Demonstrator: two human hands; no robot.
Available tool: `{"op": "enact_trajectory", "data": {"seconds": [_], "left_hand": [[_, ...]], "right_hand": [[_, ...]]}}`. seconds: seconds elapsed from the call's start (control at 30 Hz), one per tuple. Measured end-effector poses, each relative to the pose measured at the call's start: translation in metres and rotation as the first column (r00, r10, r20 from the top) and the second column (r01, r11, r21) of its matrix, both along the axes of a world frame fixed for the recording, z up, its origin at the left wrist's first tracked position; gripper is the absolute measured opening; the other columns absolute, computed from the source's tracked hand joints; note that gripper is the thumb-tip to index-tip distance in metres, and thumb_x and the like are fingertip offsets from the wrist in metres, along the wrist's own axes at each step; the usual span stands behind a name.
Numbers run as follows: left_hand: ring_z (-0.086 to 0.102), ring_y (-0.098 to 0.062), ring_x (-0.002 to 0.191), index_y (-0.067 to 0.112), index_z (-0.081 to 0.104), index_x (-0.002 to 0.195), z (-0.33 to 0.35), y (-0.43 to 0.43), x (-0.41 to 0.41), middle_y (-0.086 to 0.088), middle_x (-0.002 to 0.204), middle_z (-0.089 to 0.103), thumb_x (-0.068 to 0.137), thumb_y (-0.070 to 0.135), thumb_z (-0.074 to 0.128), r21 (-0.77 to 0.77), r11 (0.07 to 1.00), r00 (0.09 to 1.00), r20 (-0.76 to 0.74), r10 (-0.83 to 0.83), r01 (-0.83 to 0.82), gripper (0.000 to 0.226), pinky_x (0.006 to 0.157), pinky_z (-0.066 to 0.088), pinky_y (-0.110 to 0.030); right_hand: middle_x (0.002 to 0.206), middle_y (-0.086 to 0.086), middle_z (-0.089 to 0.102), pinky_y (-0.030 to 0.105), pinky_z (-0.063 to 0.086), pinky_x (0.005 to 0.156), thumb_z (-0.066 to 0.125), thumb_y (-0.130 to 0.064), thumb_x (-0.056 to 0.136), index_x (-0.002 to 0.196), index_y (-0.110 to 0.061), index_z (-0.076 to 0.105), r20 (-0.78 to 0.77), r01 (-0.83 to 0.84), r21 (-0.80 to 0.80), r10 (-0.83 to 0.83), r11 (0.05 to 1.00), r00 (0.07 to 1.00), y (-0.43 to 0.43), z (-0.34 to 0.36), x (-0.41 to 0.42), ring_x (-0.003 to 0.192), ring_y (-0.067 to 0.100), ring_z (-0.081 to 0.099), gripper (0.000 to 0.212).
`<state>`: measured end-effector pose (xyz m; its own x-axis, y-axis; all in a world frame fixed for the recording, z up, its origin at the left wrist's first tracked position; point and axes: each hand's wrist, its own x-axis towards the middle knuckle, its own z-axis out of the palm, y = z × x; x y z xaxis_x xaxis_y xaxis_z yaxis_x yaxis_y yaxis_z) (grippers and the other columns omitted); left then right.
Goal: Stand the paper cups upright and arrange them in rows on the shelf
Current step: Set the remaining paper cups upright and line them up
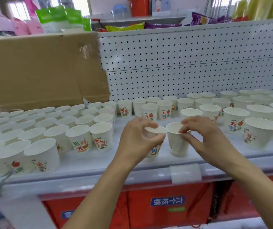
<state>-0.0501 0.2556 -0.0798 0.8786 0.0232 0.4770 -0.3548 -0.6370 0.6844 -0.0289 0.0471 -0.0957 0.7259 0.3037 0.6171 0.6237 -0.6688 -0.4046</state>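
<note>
Many cups (101, 136) on white shelf (99, 164)

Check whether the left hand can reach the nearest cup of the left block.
Probably yes: only bare shelf lies between the left hand and the nearest cup. But the hand is full, gripping another cup.

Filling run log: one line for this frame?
left hand grips left cup | right hand pinches right cup rim | both rim-up, side by side in shelf gap
</note>
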Motion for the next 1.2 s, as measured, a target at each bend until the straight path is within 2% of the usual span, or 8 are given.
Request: {"op": "enact_trajectory", "data": {"seconds": [0.13, 0.3, 0.53, 0.7, 0.83, 0.93, 1.1, 1.2], "left_hand": [[0.06, 0.003, 0.095, 0.026, 0.074, 0.074, 0.002, 0.066, -0.029, 0.017, 0.099, 0.068, 0.071, 0.035, 0.08, -0.047, 0.995, 0.995, 0.027, 0.095, -0.093, 0.011, 0.086, 0.049, -0.03], [0.063, -0.001, 0.089, 0.022, 0.074, 0.071, 0.007, 0.134, -0.054, 0.015, 0.091, 0.071, 0.072, 0.027, 0.081, 0.032, 0.992, 0.992, -0.011, 0.124, -0.124, 0.009, 0.079, 0.051, -0.026], [0.056, 0.005, 0.103, 0.025, 0.067, 0.071, 0.016, 0.186, -0.068, 0.019, 0.105, 0.065, 0.074, 0.021, 0.077, 0.242, 0.967, 0.991, -0.088, 0.1, -0.076, 0.012, 0.09, 0.046, -0.022], [0.049, 0.0, 0.114, 0.031, 0.065, 0.078, 0.02, 0.201, -0.068, 0.019, 0.121, 0.057, 0.074, 0.025, 0.077, 0.373, 0.928, 0.982, -0.169, 0.084, -0.016, 0.015, 0.093, 0.04, -0.021], [0.04, 0.005, 0.119, 0.036, 0.06, 0.101, 0.018, 0.202, -0.07, 0.022, 0.131, 0.045, 0.068, 0.044, 0.082, 0.425, 0.905, 0.989, -0.124, 0.086, -0.026, 0.04, 0.095, 0.031, -0.02], [0.042, 0.001, 0.12, 0.035, 0.056, 0.116, 0.021, 0.202, -0.069, 0.02, 0.132, 0.047, 0.064, 0.059, 0.077, 0.431, 0.898, 0.99, -0.065, 0.125, -0.085, 0.061, 0.102, 0.035, -0.031], [0.05, -0.002, 0.111, 0.037, 0.059, 0.116, 0.039, 0.223, -0.08, 0.018, 0.122, 0.056, 0.07, 0.059, 0.069, 0.282, 0.932, 0.968, -0.035, 0.247, -0.228, 0.051, 0.089, 0.037, -0.027], [0.052, 0.0, 0.11, 0.039, 0.065, 0.107, 0.045, 0.242, -0.095, 0.019, 0.114, 0.06, 0.06, 0.062, 0.071, 0.316, 0.921, 0.957, -0.099, 0.272, -0.228, 0.052, 0.087, 0.038, -0.026]], "right_hand": [[0.11, -0.015, 0.057, 0.0, 0.025, 0.091, 0.067, -0.018, 0.088, 0.085, -0.029, 0.064, -0.082, -0.15, 0.051, 0.154, 0.987, 0.985, 0.052, 0.003, -0.002, 0.106, -0.007, 0.043, 0.012], [0.111, -0.012, 0.059, 0.009, 0.031, 0.089, 0.066, -0.018, 0.089, 0.086, -0.026, 0.065, -0.089, -0.251, 0.055, 0.255, 0.967, 0.963, 0.107, 0.003, -0.004, 0.106, -0.007, 0.044, 0.009], [0.113, -0.014, 0.057, 0.029, 0.044, 0.094, 0.066, -0.018, 0.089, 0.087, -0.03, 0.065, -0.101, -0.313, 0.027, 0.314, 0.949, 0.944, 0.146, 0.001, -0.009, 0.108, 0.006, 0.051, 0.012], [0.121, -0.014, 0.054, 0.034, 0.045, 0.098, 0.065, -0.018, 0.088, 0.094, -0.032, 0.064, -0.14, -0.33, 0.069, 0.337, 0.941, 0.931, 0.157, 0.0, -0.014, 0.115, 0.002, 0.051, 0.015], [0.129, -0.016, 0.047, 0.03, 0.046, 0.099, 0.073, -0.043, 0.077, 0.124, -0.032, 0.05, -0.241, -0.229, 0.127, 0.254, 0.965, 0.937, 0.166, 0.003, -0.023, 0.114, 0.0, 0.048, 0.054], [0.132, -0.01, 0.044, 0.034, 0.044, 0.099, 0.072, -0.06, 0.068, 0.136, -0.032, 0.037, -0.276, -0.103, 0.135, 0.137, 0.985, 0.951, 0.177, 0.003, -0.026, 0.116, 0.007, 0.046, 0.082], [0.124, -0.007, 0.042, 0.029, 0.038, 0.096, 0.073, -0.057, 0.07, 0.139, -0.026, 0.034, -0.254, -0.042, 0.121, 0.072, 0.992, 0.965, 0.189, 0.001, -0.026, 0.114, 0.009, 0.041, 0.085], [0.121, -0.006, 0.045, 0.029, 0.039, 0.094, 0.073, -0.053, 0.073, 0.138, -0.025, 0.037, -0.232, -0.042, 0.129, 0.071, 0.991, 0.97, 0.191, 0.001, -0.025, 0.112, 0.01, 0.043, 0.08]]}}
